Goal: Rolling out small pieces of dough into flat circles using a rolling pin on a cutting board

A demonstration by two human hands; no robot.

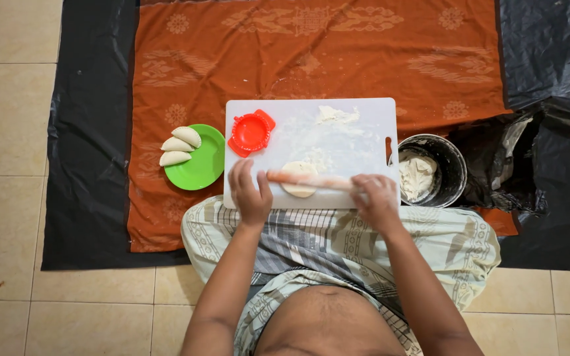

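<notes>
Our left hand [251, 192] and right hand [377, 198], set apart, press a rolling pin [311, 179] over a dough round [298, 179] at the white cutting board's [364, 145] near edge; red mould [251, 132] at its far-left corner.
</notes>
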